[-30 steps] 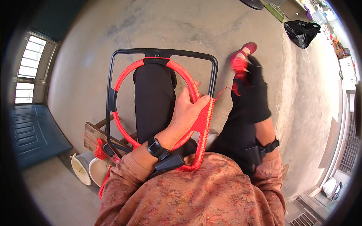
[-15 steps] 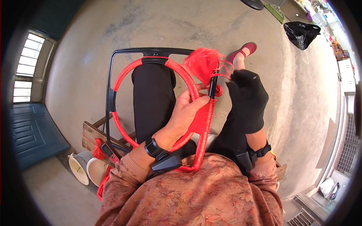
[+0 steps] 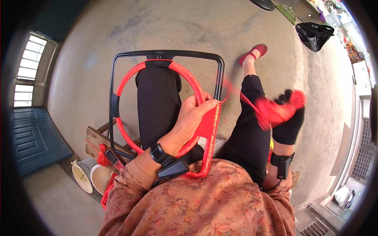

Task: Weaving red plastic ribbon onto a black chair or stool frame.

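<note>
This looks like a home, in a plain household room: bare concrete floor (image 3: 94, 70), a blue panelled door (image 3: 37, 137), a barred window (image 3: 29, 59), pale buckets (image 3: 83, 179), a green broom (image 3: 287, 13) and a black plastic bag (image 3: 314, 36) near assorted clutter (image 3: 351, 51).

The frame (image 3: 167, 53) is a black rectangular outline with rounded corners and an inner ring (image 3: 191, 78). It lies over the left thigh (image 3: 157, 108). Red winding (image 3: 210, 122) covers the ring in sections, with bare black areas at top and left. On the right, it covers the lower side bar; the upper length is bare. The red cord bundle (image 3: 271, 115) is raised, motion-blurred; its strand (image 3: 247, 100) extends left toward the winding's upper end.
</note>
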{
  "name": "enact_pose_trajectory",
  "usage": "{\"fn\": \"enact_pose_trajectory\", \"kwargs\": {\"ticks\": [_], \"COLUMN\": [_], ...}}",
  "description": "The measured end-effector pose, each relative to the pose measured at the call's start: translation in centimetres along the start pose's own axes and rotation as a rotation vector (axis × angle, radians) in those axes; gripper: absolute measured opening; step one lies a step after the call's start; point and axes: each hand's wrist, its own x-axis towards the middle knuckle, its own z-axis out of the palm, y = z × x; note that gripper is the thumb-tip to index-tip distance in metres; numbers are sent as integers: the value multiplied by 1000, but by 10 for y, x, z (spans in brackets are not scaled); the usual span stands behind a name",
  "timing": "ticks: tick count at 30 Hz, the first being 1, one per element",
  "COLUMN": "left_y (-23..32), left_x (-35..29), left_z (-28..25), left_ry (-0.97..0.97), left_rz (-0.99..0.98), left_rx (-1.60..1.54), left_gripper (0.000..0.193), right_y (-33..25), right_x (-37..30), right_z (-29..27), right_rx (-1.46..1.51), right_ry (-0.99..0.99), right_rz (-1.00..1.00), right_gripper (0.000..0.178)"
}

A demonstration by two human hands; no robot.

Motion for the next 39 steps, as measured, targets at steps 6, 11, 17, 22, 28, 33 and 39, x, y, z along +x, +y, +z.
{"fn": "enact_pose_trajectory", "kwargs": {"ticks": [6,11,17,22,28,33,39], "left_y": [3,-3,-10,-9,-6,-5,-3], "left_x": [-3,1,3,2,3,5,3], "left_z": [7,1,-5,0,-1,-4,-1], "left_ry": [27,-13,-9,32,27,-33,-9], "left_rz": [81,65,102,114,94,36,7], "left_rx": [-38,18,49,122,12,-84,-82], "left_gripper": [14,13,13,13,14,13,13], "right_y": [-5,32,16,-24,-4,58,81], "right_x": [-25,-13,-3,0,-6,15,1], "right_z": [-63,-14,92,119,103,-22,-205], "right_rx": [613,447,123,-24,4,313,592], "right_ry": [370,218,-267,-310,-304,268,1032], "right_rz": [442,472,545,415,369,429,313], "right_gripper": [41,34,37,31,27,29,44]}}
